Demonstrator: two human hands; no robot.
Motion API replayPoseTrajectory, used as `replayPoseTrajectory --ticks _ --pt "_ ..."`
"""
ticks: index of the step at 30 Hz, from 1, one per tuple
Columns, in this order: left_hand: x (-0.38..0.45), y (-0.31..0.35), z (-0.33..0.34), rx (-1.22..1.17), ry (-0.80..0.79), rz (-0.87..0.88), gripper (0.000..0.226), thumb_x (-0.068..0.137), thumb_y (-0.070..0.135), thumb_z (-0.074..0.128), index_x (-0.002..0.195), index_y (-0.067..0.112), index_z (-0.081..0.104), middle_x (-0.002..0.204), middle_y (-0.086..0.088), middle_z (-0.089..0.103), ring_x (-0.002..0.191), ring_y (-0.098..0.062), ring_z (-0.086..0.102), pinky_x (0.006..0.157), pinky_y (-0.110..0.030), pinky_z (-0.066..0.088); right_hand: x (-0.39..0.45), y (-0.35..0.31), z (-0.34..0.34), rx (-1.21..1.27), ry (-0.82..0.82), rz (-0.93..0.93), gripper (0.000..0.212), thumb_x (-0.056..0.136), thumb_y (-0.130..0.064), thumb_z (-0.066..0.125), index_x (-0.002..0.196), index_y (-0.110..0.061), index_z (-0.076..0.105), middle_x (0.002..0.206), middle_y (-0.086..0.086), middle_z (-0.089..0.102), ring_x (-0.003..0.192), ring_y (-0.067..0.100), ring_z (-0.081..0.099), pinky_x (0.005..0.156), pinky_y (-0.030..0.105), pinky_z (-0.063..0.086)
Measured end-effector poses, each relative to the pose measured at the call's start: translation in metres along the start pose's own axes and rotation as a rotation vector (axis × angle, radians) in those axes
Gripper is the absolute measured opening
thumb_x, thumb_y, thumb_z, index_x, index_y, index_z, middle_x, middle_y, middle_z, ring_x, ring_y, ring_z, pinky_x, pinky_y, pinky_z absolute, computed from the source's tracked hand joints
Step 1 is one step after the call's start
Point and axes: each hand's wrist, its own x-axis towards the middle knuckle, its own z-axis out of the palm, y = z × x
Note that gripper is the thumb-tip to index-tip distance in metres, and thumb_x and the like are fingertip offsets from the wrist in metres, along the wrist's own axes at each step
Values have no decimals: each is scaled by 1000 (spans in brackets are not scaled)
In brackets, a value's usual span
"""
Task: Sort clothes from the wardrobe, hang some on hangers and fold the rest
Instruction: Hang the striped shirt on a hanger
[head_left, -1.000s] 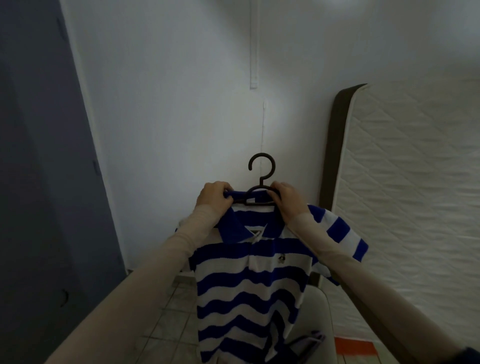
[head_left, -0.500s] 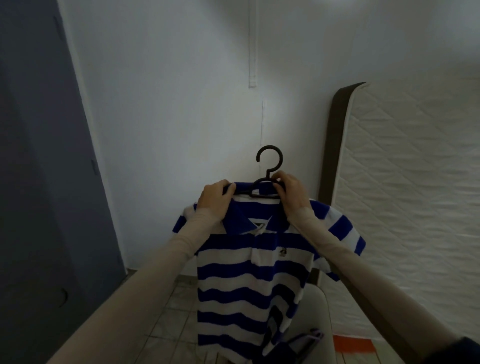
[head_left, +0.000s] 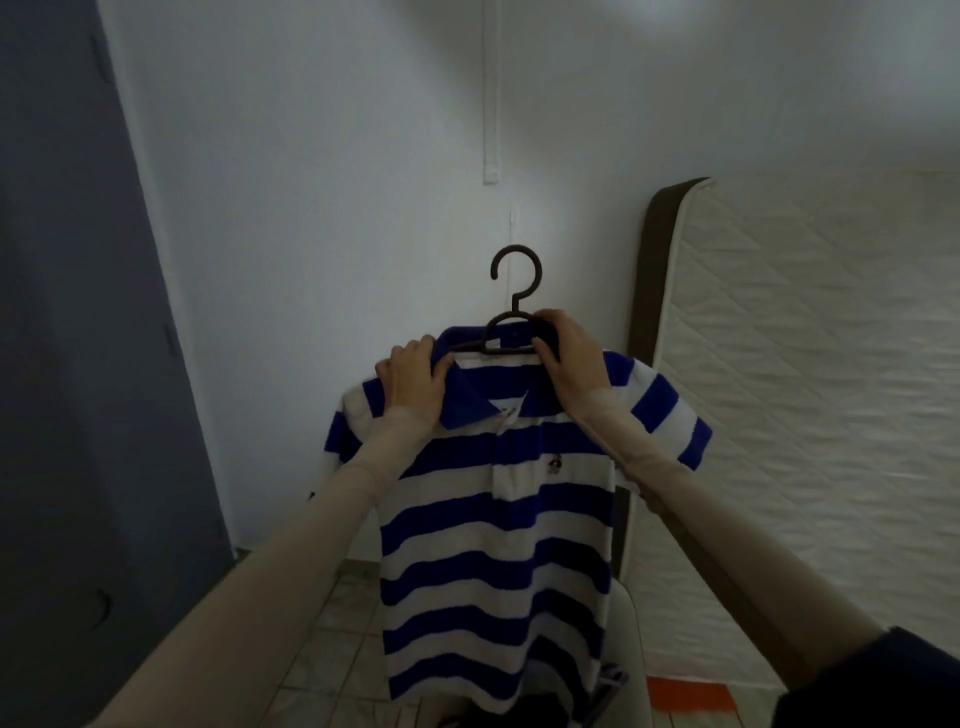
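Blue-and-white stripes fill the centre of the view as a person holds a polo shirt (head_left: 493, 499) up at arm's length on a dark plastic hanger (head_left: 511, 317), its hook upright against the white wall (head_left: 322, 182). Both arms reach forward and upward in pale, close-fitting sleeves. The left hand (head_left: 413, 379) grips the shirt's left shoulder beside the blue collar, fingers curled over the top edge and thumb pressed on the front. The right hand (head_left: 569, 364) is clamped on the hanger's right arm just below the neck of the hook, fingers wrapped over it and the collar. The shirt hangs straight down, its hem near a pale chair back (head_left: 631, 649) above the tiled floor (head_left: 332, 623). A quilted mattress (head_left: 805, 389) leans upright on the right; a grey-blue wardrobe door (head_left: 67, 364) stands at left. Compared with half a second earlier, the left hand has slid outward from the collar to the shoulder, the left sleeve now sits spread over the hanger's end, and the hook has turned to open leftward.
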Motion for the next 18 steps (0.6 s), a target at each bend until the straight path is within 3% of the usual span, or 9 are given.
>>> replayPoseTrajectory --ticks 5,10,15,18 --pt "9 7 -11 30 87 -7 31 100 29 37 103 4 54 108 -15 60 103 -30 49 88 -34 26 -26 24 1 -13 57 68 48 93 -41 33 134 -16 40 137 6 45 125 23 43 109 49 29" --pt "6 7 -14 30 57 -16 31 100 30 38 106 4 55 110 -14 60 105 -29 49 92 -35 26 -32 37 -3 -64 -31 114 58 89 -49 21 137 -20 36 145 3 37 135 22 33 114 52 14" --pt "-9 4 -16 -8 33 -29 30 99 30 40 104 4 55 108 -13 60 104 -28 49 90 -33 25 -28 25 0 -73 -106 61 70 86 -60 11 140 -21 31 144 0 38 134 19 33 115 51 10" --pt "-21 -1 -24 -35 36 -68 30 99 30 42 103 4 56 107 -13 61 103 -28 50 92 -34 25 -22 8 7 -111 -145 53 56 95 -51 17 136 -18 35 138 3 43 130 20 38 116 48 7"
